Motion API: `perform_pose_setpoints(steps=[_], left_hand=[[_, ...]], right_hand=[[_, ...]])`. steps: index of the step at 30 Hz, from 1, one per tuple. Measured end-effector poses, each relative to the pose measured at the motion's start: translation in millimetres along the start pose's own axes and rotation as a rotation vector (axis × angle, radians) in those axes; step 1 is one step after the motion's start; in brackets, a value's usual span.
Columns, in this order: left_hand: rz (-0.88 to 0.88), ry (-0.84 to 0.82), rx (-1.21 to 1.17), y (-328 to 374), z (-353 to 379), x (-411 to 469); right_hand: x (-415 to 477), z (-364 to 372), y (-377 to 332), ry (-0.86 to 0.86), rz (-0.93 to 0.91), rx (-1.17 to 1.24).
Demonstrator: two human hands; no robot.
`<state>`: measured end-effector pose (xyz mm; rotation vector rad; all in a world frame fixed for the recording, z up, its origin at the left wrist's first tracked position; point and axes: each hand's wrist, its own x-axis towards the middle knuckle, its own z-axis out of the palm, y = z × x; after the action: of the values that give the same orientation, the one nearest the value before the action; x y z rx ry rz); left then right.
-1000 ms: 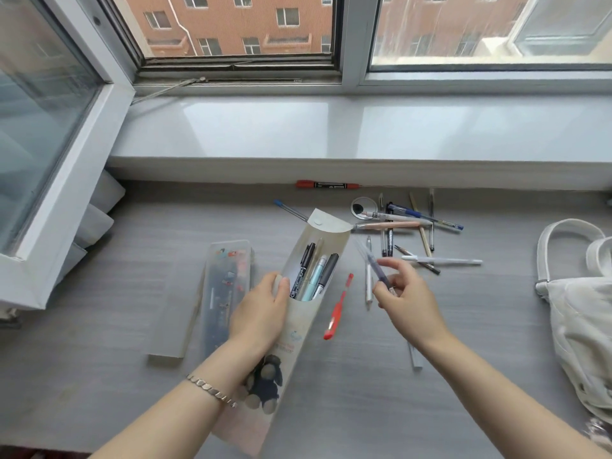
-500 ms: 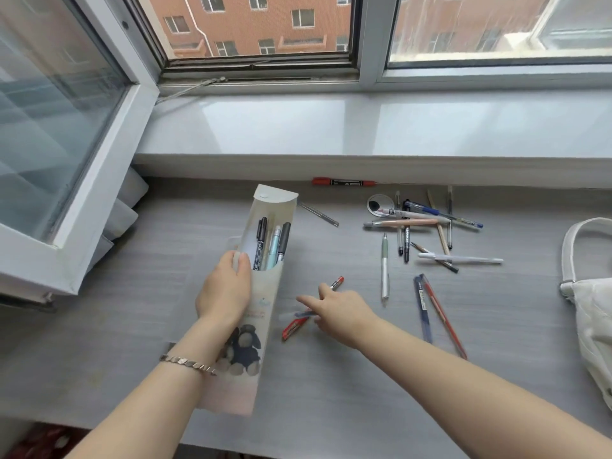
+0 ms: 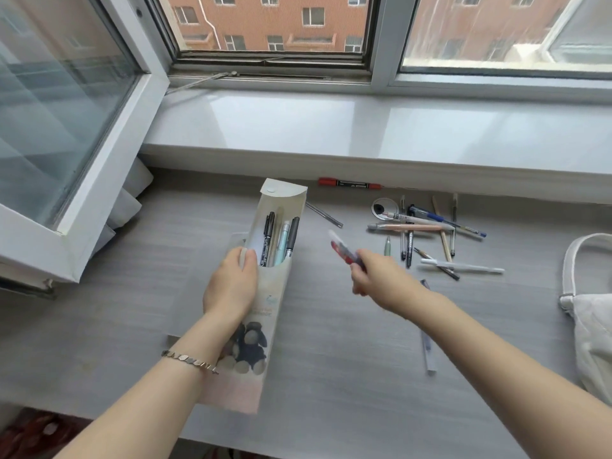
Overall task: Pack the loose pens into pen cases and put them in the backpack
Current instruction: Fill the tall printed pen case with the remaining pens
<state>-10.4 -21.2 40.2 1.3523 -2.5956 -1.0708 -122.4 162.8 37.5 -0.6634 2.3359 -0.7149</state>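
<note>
Red pen (image 3: 344,251) now lifted in R hand (image 3: 381,276); L hand (image 3: 231,283) grips pen case (image 3: 281,197).

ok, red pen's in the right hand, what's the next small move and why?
Probably carry the red pen left and slide it tip-first into the pen case. The left hand holds the case with its flap open and pens already standing inside, and the right hand grips the pen just beside the opening.

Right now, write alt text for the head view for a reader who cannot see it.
A person's left hand holds an open pen case with several pens inside, while the right hand lifts a red pen toward it. More loose pens lie scattered on the grey desk below a window, with a white backpack at the right edge.
</note>
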Motion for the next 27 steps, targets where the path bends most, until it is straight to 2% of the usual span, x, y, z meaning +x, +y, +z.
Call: perform_pose_setpoints(steps=[4,7,9,13,17,21,25,27], left_hand=[[0.058,-0.137,0.023,16,14,-16],[0.171,-0.253,0.026,27,27,-30],[0.225,-0.293,0.027,36,32,-38],[0.294,-0.313,0.047,49,36,-47],[0.345,-0.322,0.102,46,37,-49],[0.352,-0.343,0.121,42,40,-54],[0.351,-0.355,0.146,40,43,-56],[0.353,-0.357,0.150,40,44,-57]], right_hand=[[-28,-31,-18,0.311,-0.107,0.940],[-37,-30,-28,0.461,-0.118,1.382],[-37,-20,-32,0.506,-0.068,1.394],[-40,-4,-26,0.422,0.017,1.345],[-40,-15,-15,0.558,0.022,1.469],[-40,-9,-6,0.666,0.066,1.239],[-42,-6,-3,0.680,0.112,1.294],[-42,-5,1,0.685,0.157,1.204]])
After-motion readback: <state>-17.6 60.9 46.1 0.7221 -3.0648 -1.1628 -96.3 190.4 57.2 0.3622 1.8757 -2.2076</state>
